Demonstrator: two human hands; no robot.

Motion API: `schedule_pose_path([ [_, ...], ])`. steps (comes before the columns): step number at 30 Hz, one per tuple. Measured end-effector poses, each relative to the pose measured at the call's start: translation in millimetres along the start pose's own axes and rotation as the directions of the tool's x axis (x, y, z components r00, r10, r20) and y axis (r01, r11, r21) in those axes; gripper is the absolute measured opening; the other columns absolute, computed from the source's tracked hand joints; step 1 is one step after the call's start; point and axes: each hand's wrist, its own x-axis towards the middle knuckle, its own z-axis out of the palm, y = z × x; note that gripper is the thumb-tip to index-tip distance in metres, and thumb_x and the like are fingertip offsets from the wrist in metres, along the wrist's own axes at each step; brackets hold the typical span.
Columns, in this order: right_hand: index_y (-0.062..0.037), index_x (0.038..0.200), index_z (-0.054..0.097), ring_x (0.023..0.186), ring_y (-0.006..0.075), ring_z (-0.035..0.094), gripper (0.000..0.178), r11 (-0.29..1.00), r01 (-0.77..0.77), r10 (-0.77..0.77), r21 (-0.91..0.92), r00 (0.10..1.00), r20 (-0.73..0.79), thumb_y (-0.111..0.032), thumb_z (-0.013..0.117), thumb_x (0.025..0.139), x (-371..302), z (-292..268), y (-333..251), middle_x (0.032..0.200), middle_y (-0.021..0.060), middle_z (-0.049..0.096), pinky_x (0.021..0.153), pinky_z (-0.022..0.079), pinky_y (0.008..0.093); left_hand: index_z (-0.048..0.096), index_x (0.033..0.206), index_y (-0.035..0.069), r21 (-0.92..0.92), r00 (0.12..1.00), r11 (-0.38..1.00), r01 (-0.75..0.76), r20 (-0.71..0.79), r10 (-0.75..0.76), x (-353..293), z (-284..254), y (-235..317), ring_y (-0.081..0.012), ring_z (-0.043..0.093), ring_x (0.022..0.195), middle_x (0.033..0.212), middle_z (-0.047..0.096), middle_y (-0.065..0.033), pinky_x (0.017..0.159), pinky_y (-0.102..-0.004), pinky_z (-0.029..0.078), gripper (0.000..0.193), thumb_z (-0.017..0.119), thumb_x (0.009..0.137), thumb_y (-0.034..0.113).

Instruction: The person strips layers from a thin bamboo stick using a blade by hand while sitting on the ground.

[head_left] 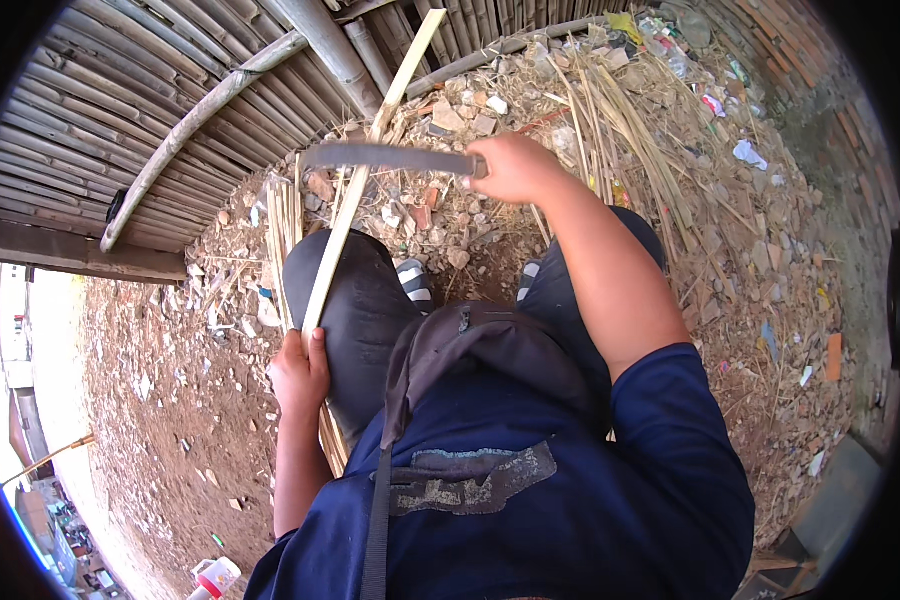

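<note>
A long pale bamboo strip (342, 225) slants up and away past my left knee. Its near end sits in my left hand (301, 372), which is closed round it with the thumb along the strip. My right hand (516, 168) grips the handle of a machete (400, 157). The dark blade points left and crosses the strip at about its middle; whether the edge touches the strip I cannot tell. Beside my left leg lies a bundle of bamboo strips (283, 225), partly hidden by my hand and leg.
More split bamboo strips (625, 140) lie on the rubble-strewn ground ahead to the right. A bamboo slat wall (150, 120) rises at the far left, and a brick wall (855, 170) stands on the right. A red and white container (215, 577) is at the lower left.
</note>
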Motion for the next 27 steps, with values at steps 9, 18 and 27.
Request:
schedule_pose_path([
  [9,-0.0074,0.085,0.063,0.06,0.0133,0.056,0.035,0.856,0.271,-0.127,0.44,0.935,-0.33,-0.036,0.083,0.082,6.4,11.9,23.8,0.07,-0.0014,0.059,0.059,0.047,0.0321,0.049,0.075,0.002,0.007,1.0,1.0,0.004,0.019,-0.004,-3.7,-8.9,4.8,-0.0457,0.06,0.058,0.062,0.058,-0.0232,0.053,-0.0516,0.045,0.047,0.059,0.101,0.04],
  [18,-0.011,0.092,0.058,0.052,0.0067,0.046,0.015,-0.04,-0.093,-0.43,0.995,0.9,0.067,-0.016,0.073,0.092,-14.4,-0.1,-6.2,0.063,-0.0037,0.049,0.051,0.039,0.0248,0.048,0.072,0.003,0.066,0.998,0.998,0.016,0.052,-0.019,-3.9,-24.6,14.0,-0.0443,0.061,0.057,0.061,0.058,-0.023,0.053,-0.052,0.046,0.048,0.062,0.099,0.039],
  [27,-0.0088,0.087,0.059,0.05,0.0065,0.05,0.022,0.382,0.148,0.034,0.912,0.984,-0.174,-0.018,0.079,0.086,-11.9,-13.0,24.5,0.063,-0.0014,0.056,0.048,0.039,0.0238,0.05,0.074,0.003,0.126,0.97,0.963,0.238,-0.081,-0.229,-56.9,-25.4,-87.9,-0.0411,0.059,0.056,0.059,0.056,-0.0189,0.052,-0.0509,0.043,0.047,0.057,0.101,0.041],
])
